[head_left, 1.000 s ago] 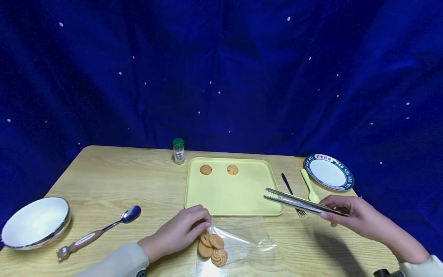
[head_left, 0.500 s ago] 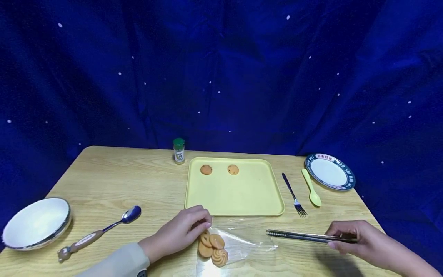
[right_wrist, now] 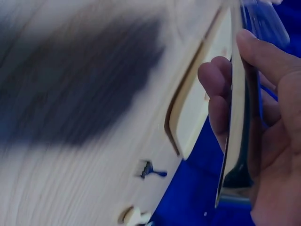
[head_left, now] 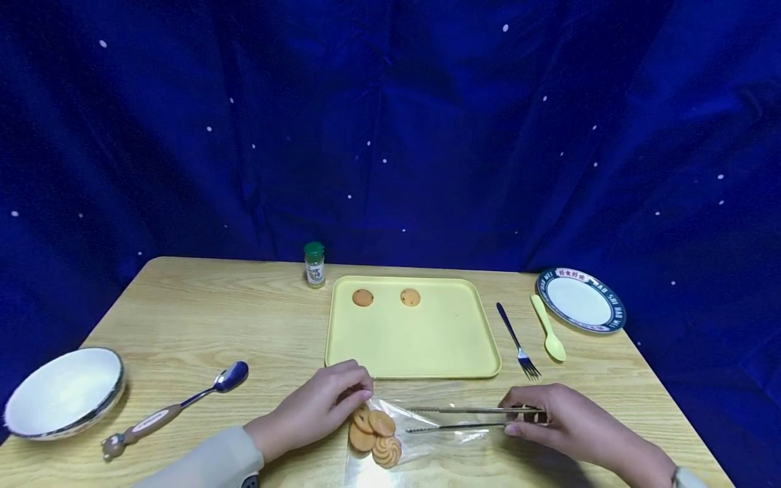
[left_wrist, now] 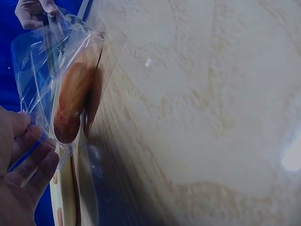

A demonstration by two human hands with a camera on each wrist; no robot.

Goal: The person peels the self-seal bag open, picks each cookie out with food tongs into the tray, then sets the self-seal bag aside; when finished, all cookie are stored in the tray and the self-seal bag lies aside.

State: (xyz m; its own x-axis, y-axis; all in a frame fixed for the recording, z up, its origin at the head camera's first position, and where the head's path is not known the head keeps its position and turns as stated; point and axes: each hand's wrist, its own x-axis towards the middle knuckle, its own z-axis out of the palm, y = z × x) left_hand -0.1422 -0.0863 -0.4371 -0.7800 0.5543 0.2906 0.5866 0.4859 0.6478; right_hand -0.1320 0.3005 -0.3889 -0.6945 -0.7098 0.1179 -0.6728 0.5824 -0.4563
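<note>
"What's the person doing with that clear bag (head_left: 427, 447)?"

"Getting a biscuit out with the tongs (head_left: 457, 410), I'd say. The right hand (head_left: 552, 420) is gripping them, and their tips are standing apart, pointing at the bagged biscuits (head_left: 387, 452)."

"And the left hand (head_left: 326, 400)?"

"It's pinching the bag's edge, seemingly keeping the plastic steady. In the left wrist view the fingers are plainly holding it."

"Are the tips inside the bag?"

"I can't tell; they're lying just beside the biscuits, but the plastic is confusing things. They aren't gripping any biscuit, at least."

"Where are the biscuits heading?"

"The yellow tray (head_left: 421, 339), I'm guessing. One dotted biscuit (head_left: 363, 298) is sitting near its far edge, with another one (head_left: 410, 297) beside it, apart."

"So the next move?"

"It's calling for a little further forward, tips straddling a single biscuit, then a gentle squeeze. Those biscuits are overlapping, so a neighbour could be coming along, or one could be crumbling."
</note>
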